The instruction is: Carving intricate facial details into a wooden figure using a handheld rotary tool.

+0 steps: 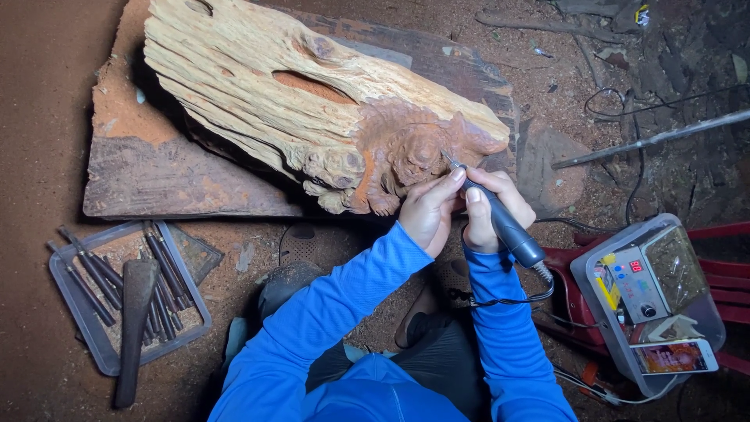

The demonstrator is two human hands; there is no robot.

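Observation:
A large pale driftwood log (258, 86) lies on a dark wooden board (156, 172). Its near end carries a reddish carved figure (410, 148). My right hand (492, 207) grips a dark rotary carving handpiece (500, 223) like a pen, its thin bit touching the carving. My left hand (428, 209) rests against the carving's lower edge and steadies the tool's front with the thumb. Both arms wear blue sleeves. A black cable runs from the handpiece's rear toward the right.
A clear plastic tray (86, 328) at lower left holds several dark chisels and a wooden mallet (134, 328). At right, a plastic box (594, 312) holds a grey power controller (637, 283) and a phone (673, 356), beside a red chair. A metal rod (648, 139) lies on dirt.

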